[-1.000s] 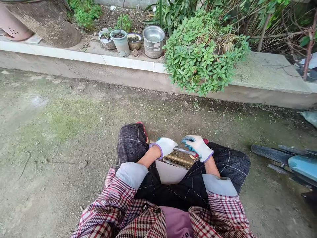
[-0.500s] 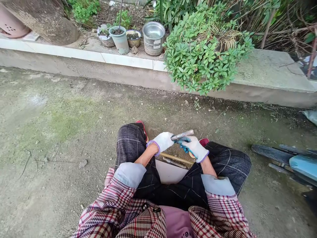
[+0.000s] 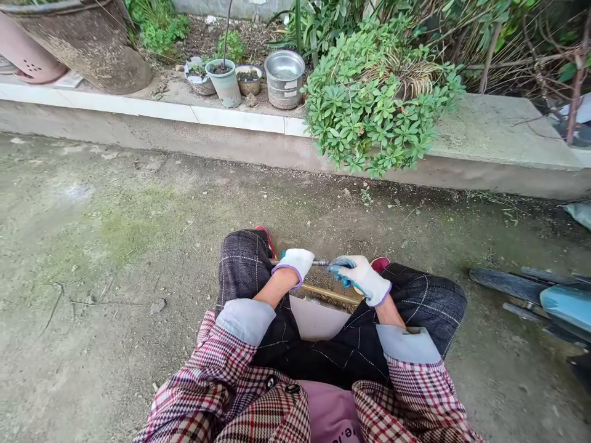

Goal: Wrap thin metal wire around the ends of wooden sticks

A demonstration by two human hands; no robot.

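Both hands wear white knit gloves with blue-coated palms and purple cuffs. My left hand [image 3: 296, 263] is closed around a slim grey metal rod [image 3: 320, 263], which pokes out on both sides of the glove. At the rod's right end, my right hand [image 3: 364, 278] has its fingers curled in a pinch; its glove hides what the fingertips grip. Below the hands, between my knees, a brass-coloured bar [image 3: 333, 294] lies across the far edge of a pale container or board [image 3: 318, 320]. Some metal shows beside that bar, too small to make out.
Ahead runs a low tiled ledge [image 3: 152, 111] with a metal pot [image 3: 284, 80], a light-blue planter [image 3: 225, 86] and a leafy bush [image 3: 373, 117] hanging over it. At right stands a blue wheeled thing [image 3: 563, 311]. Twigs and a stone [image 3: 157, 305] lie on the ground at left.
The thicker metal cylinder that slanted up to the right between my hands no longer shows there. A slim rod now lies level between them. My left hand has shifted slightly left, away from the right.
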